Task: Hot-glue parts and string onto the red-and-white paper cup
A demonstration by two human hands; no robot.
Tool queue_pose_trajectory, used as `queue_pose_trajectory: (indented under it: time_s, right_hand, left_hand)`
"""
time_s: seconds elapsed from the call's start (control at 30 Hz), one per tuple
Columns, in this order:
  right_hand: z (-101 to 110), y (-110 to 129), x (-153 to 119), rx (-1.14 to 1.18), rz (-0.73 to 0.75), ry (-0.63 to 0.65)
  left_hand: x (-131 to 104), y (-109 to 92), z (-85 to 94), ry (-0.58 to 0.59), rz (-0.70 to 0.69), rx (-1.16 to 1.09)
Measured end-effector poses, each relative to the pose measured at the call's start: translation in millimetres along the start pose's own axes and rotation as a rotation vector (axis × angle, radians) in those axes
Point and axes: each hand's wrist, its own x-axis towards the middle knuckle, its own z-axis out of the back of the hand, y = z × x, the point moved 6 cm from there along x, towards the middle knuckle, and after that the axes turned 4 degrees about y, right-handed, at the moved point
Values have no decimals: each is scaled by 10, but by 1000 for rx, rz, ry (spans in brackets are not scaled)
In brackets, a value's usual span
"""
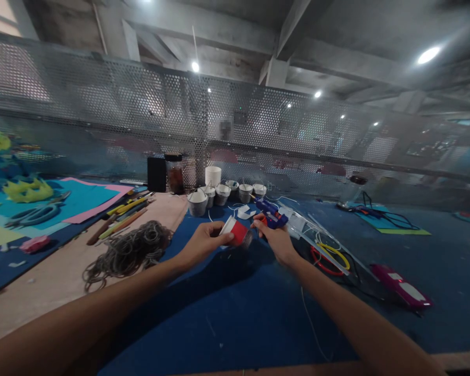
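A small cup (238, 231), white at one end and red around its middle, is tilted in my left hand (207, 241), thumb and fingers closed on it. Its far end, toward the right, looks greyish and blurred. My right hand (276, 237) is closed beside that end, with fingers pinched near the cup; what they hold is too small to name. Just behind my right hand lies a blue glue gun (272, 214), partly covered by the fingers. Several small grey-and-white cups (198, 202) stand behind my hands.
Left of my hands are grey cord loops (127, 250), markers (121, 219), scissors (39, 211) and coloured sheets (90, 201). White stacked cups (213, 176) and a dark jar (175, 175) stand at the back. To the right lie glue sticks (321, 243), yellow and red rings and a magenta object (401, 287).
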Motion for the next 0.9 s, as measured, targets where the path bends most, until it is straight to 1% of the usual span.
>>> queue_pose_trajectory:
  time_s: [0.17, 0.27, 0.33, 0.4, 0.5, 0.67, 0.77, 0.9]
  right_hand:
    - [-36, 32, -9, 10, 13, 29]
    - [15, 22, -5, -15, 0, -49]
    - [59, 7, -2, -24, -12, -105]
    - [71, 17, -9, -29, -6, -116]
    - [11, 75, -62, -57, 6, -52]
    - [-168, 155, -233, -78, -18, 92]
    - [-203, 144, -293, -152, -59, 100]
    - [-197, 82, -301, -204, -95, 79]
  left_hand:
    - [7, -8, 73, -110, -18, 37]
    - [25, -4, 121, -134, -19, -7]
    - [36, -6, 176, -171, -30, -23]
    - [44, -11, 245, -225, -55, -24]
    - [53, -9, 328, -282, -90, -15]
    - [46, -35, 372, -308, -109, 16]
    - [21, -86, 385, -354, -127, 58]
    - [5, -128, 361, -349, -146, 65]
